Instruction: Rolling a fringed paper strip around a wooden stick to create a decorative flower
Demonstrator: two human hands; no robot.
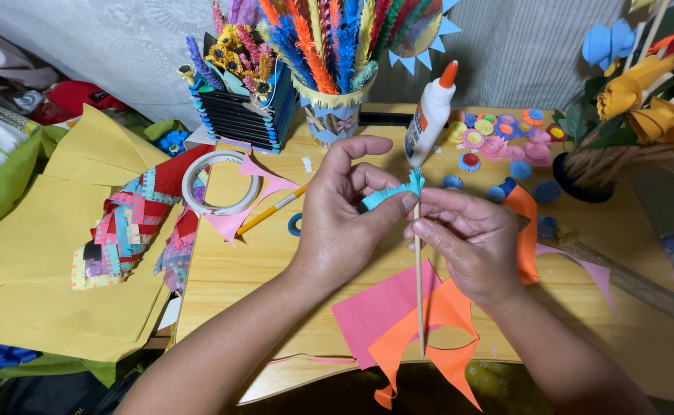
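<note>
Both hands meet over the middle of a wooden table (237, 269). My left hand (341, 215) pinches a strip of fringed light-blue paper (393, 192) between thumb and fingers. My right hand (467, 238) holds a thin wooden skewer (419, 300) upright, fingertips at its top where the blue fringe wraps around it. The skewer's lower end hangs over pink paper (367, 311) and orange paper (444, 307) scraps.
A white glue bottle (431, 115) with an orange cap stands behind the hands. A cup of colourful fringed sticks (333, 69), a tape roll (220, 183), a yellow pencil (271, 211), small paper flowers (498, 138), a paper bouquet (644, 92) and yellow paper (45, 253) surround the work.
</note>
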